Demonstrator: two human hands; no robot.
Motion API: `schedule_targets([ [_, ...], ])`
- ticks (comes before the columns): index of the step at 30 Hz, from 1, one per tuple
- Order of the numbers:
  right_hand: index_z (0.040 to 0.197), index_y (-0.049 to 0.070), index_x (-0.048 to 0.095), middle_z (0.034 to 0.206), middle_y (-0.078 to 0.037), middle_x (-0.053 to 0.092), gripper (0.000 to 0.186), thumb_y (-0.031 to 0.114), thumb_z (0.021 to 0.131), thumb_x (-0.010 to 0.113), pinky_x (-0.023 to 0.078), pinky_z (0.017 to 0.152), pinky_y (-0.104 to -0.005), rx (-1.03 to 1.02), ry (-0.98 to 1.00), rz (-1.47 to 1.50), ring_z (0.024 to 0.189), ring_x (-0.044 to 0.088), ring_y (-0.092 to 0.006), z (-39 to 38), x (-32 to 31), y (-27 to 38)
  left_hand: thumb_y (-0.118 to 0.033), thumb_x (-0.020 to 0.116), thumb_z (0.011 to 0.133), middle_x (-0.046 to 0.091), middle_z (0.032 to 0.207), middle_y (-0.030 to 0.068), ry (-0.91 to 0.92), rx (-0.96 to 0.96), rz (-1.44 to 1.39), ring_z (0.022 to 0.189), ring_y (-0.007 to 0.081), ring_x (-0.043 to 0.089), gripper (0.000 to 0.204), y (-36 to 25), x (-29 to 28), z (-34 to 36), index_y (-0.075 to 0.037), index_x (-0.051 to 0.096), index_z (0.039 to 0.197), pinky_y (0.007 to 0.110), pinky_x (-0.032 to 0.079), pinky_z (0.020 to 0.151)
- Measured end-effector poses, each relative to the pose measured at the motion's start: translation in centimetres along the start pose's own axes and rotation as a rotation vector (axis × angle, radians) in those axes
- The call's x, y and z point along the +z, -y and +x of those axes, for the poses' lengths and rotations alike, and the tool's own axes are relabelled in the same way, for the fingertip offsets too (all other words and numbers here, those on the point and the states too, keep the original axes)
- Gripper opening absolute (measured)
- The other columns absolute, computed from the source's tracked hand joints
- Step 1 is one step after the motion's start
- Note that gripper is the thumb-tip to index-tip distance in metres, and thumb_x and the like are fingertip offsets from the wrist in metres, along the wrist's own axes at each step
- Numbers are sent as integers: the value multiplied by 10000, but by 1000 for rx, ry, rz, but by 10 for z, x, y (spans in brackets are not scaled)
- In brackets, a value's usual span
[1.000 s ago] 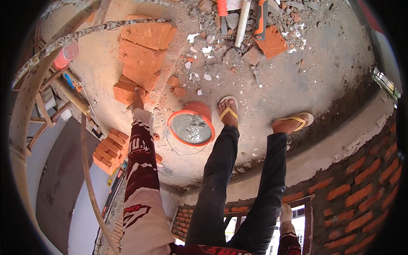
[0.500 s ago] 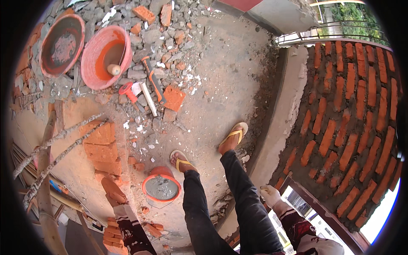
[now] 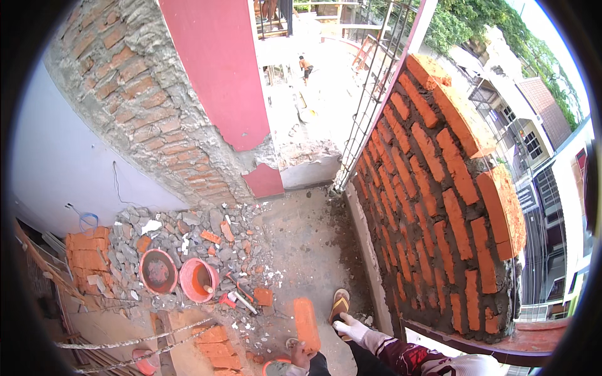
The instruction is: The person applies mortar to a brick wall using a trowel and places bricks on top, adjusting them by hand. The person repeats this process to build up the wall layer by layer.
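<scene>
An orange-red brick (image 3: 306, 323) is gripped at its lower end by my left hand (image 3: 302, 356), whose fingers wrap its near edge. It stands lengthwise in front of my legs, apart from the wall. To its right, my right hand (image 3: 347, 327), in a whitish glove, hangs over my leg beside a sandalled foot (image 3: 339, 304). Nothing shows in it, and its fingers look loosely apart. The brick wall (image 3: 433, 219) with grey mortar rises on the right, its top row of bricks (image 3: 463, 119) uneven. Below my left hand, a mortar bucket (image 3: 276, 363) is mostly cut off.
Rubble (image 3: 179, 232) covers the floor at left, with a round basin (image 3: 158, 271) and a pink bucket (image 3: 199, 280) on it. A hammer (image 3: 244, 301) lies nearby. Stacked bricks (image 3: 216, 348) and rough poles (image 3: 144, 338) stand lower left. Another person (image 3: 305, 67) is far off outside.
The view has tilted up, showing more of the wall and the outside. My left hand has come from the lower left to the middle with the brick. My right hand has moved nearer to it.
</scene>
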State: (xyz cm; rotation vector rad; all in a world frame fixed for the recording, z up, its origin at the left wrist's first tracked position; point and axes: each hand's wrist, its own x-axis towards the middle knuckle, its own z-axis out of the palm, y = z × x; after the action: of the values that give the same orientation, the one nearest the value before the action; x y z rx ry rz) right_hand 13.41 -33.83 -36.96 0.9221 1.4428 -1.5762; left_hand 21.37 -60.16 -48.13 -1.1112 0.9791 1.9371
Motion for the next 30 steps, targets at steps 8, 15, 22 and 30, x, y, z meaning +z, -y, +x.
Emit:
schedule_targets([
  [8, 1650, 56, 143, 1609, -136, 346, 1144, 487, 825, 808, 332, 1198, -455, -751, 218, 740, 1470, 374, -270, -160, -56, 144, -316, 813, 826, 565, 1343, 163, 537, 354, 546, 1216, 227, 593, 886, -128, 274, -144, 46, 369, 1501, 347, 509, 1008],
  [15, 1574, 44, 305, 1436, -117, 513, 1072, 464, 760, 862, 456, 1091, -433, -853, 145, 685, 1317, 527, -252, -244, -97, 211, -364, 872, 789, 497, 1407, 206, 717, 525, 774, 1276, 269, 554, 1015, -184, 380, -221, 61, 305, 1516, 413, 444, 1108],
  [22, 1556, 16, 361, 1364, -103, 576, 986, 389, 775, 834, 490, 1049, -403, -1000, -54, 775, 1232, 585, -228, -290, -114, 253, -414, 867, 838, 431, 1475, 238, 989, 370, 890, 1363, 295, 484, 1129, -221, 441, -221, 48, 159, 1585, 415, 423, 1134],
  [30, 1604, 16, 312, 1530, -210, 498, 1057, 434, 779, 824, 355, 1171, -381, -1054, -768, 311, 1422, 458, -295, -462, -157, 274, -516, 675, 969, 625, 1336, 96, 752, 294, 1319, 1206, 226, 608, 798, -364, 429, -83, -106, 348, 1570, 409, 476, 955],
])
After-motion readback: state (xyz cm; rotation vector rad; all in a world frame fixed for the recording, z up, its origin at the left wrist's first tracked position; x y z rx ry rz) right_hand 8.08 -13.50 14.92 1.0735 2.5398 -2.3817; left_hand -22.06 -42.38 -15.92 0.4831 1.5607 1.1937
